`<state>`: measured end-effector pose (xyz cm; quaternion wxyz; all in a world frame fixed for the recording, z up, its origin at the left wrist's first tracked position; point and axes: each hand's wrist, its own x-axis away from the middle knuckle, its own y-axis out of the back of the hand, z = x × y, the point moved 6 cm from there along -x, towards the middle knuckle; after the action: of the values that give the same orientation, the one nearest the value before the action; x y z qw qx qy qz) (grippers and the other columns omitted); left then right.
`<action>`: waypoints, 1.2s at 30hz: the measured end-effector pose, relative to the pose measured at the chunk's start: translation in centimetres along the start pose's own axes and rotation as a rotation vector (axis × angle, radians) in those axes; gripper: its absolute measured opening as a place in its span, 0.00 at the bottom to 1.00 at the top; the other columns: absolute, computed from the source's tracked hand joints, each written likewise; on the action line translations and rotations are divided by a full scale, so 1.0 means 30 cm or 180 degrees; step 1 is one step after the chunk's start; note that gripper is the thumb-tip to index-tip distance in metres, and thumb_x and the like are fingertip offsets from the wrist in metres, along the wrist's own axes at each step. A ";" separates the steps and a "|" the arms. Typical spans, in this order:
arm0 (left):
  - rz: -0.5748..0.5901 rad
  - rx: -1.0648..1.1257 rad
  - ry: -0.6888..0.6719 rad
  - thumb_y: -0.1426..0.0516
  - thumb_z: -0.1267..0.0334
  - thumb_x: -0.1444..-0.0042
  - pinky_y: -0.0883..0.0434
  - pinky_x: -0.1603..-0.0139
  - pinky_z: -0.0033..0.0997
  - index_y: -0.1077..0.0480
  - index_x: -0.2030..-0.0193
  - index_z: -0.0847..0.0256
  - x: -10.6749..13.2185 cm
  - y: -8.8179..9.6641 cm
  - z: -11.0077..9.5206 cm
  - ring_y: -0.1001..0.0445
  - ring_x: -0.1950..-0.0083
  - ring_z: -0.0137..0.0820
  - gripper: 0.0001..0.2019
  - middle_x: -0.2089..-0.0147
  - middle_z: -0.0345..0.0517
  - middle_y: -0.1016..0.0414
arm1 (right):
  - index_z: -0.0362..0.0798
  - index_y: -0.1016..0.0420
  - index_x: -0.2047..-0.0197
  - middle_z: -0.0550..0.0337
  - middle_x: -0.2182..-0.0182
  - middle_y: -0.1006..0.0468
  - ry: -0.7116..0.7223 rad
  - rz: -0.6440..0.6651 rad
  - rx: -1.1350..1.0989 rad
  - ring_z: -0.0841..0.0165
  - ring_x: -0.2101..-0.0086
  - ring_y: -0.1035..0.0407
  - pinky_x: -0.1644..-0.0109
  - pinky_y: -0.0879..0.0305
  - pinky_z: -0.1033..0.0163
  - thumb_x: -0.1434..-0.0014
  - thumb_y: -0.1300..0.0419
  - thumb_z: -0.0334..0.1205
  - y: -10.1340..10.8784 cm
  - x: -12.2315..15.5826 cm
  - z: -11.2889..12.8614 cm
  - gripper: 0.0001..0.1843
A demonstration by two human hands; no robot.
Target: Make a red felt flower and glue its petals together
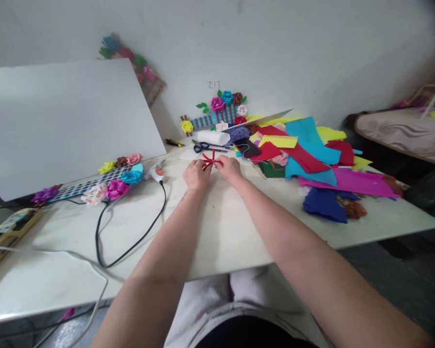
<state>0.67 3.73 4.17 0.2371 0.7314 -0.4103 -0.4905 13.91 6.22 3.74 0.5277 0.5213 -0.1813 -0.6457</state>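
Observation:
Both hands meet over the middle of the white table (pixel 232 232), around a small red paper flower (pixel 212 160) with narrow petals. My left hand (pixel 196 174) pinches the flower from its left side, fingers closed. From the right, my right hand (pixel 229 169) also pinches it, fingertips by its centre. The flower's lower part is hidden by the fingers. Just beyond the hands lie dark blue-handled scissors (pixel 202 147) and a white roll (pixel 213 137).
Coloured crepe paper (pixel 308 145) is heaped on the right. A glue gun (pixel 155 171) with a black cord lies left, beside a guitar-shaped piece with paper flowers (pixel 94 183). A power strip (pixel 10 234) sits far left. A white board (pixel 68 111) leans on the wall; a yellow cutter (pixel 174 143) is behind.

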 end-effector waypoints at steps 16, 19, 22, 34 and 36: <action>0.0576 -0.0381 -0.0217 0.49 0.58 0.38 0.35 0.59 0.33 0.26 0.52 0.57 0.004 -0.024 -0.024 0.23 0.55 0.41 0.14 0.59 0.53 0.21 | 0.49 0.27 0.49 0.50 0.60 0.19 0.0317 0.0377 0.0543 0.60 0.60 0.27 0.60 0.42 0.61 0.35 0.53 0.43 0.008 0.022 0.040 0.18; 0.0573 -0.0296 -0.0270 0.49 0.60 0.38 0.36 0.60 0.34 0.25 0.53 0.58 0.000 -0.029 -0.026 0.23 0.56 0.42 0.14 0.59 0.54 0.21 | 0.49 0.27 0.50 0.50 0.60 0.19 0.0320 0.0344 0.0529 0.60 0.59 0.27 0.60 0.42 0.61 0.35 0.53 0.42 0.006 0.021 0.038 0.17; 0.0531 -0.0269 -0.0366 0.49 0.60 0.39 0.36 0.60 0.34 0.25 0.55 0.59 0.000 -0.033 -0.030 0.23 0.57 0.42 0.13 0.61 0.55 0.21 | 0.48 0.26 0.51 0.49 0.60 0.19 0.0274 0.0320 0.0561 0.59 0.59 0.27 0.61 0.42 0.61 0.34 0.53 0.42 0.005 0.020 0.034 0.17; 0.0433 -0.0185 -0.0506 0.50 0.62 0.40 0.38 0.61 0.34 0.26 0.57 0.57 0.008 -0.028 -0.039 0.24 0.60 0.41 0.12 0.63 0.52 0.22 | 0.51 0.23 0.54 0.53 0.62 0.18 0.0102 0.0196 0.0347 0.61 0.60 0.27 0.63 0.43 0.62 0.35 0.51 0.42 0.015 0.012 0.033 0.16; 0.0351 -0.0089 -0.0439 0.48 0.60 0.41 0.38 0.61 0.34 0.27 0.57 0.57 0.009 -0.030 -0.033 0.25 0.60 0.41 0.11 0.64 0.51 0.22 | 0.50 0.23 0.54 0.53 0.62 0.19 0.0153 0.0117 0.0310 0.61 0.60 0.27 0.62 0.43 0.62 0.35 0.51 0.42 0.015 0.012 0.029 0.16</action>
<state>1.96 3.93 3.76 0.2451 0.6688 -0.4585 -0.5315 13.42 5.46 4.25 0.5176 0.5583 -0.2093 -0.6136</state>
